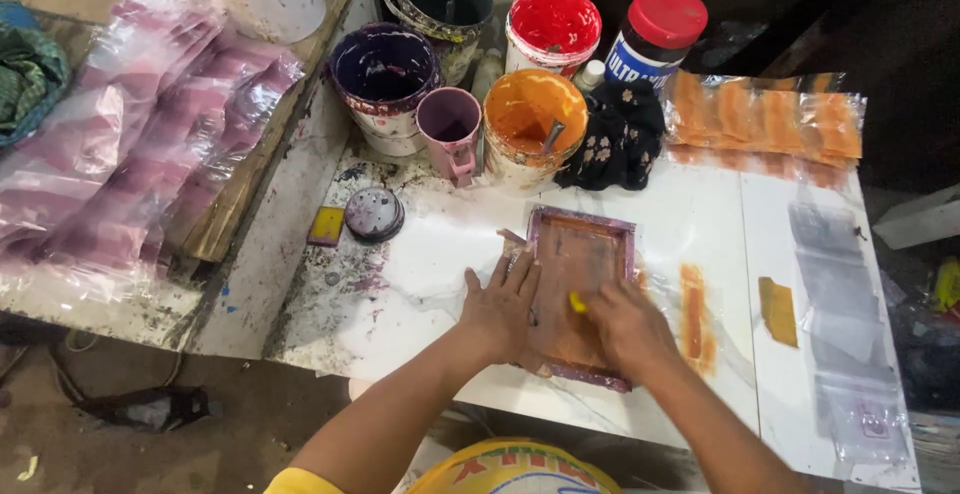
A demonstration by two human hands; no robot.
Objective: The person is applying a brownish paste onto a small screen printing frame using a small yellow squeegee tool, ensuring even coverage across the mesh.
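Screen frame (580,294) needs firm holding: left hand (503,306) presses flat at 9 o'clock; right hand (625,326) pinches yellow squeegee (577,302), best pulled evenly.

1. Frame (580,294): purple edges, orange-stained mesh.
2. Squeegee (577,302): yellow.
3. Worktop (450,254): white, speckled purple.
4. Buckets: orange (533,124), red (553,26), dark purple (385,74).
5. Mug (451,132): mauve.
6. Cloth (625,134): black, pale floral.
7. Jar (655,34): red lid, blue label.
8. Bags (765,114): clear, orange-striped.
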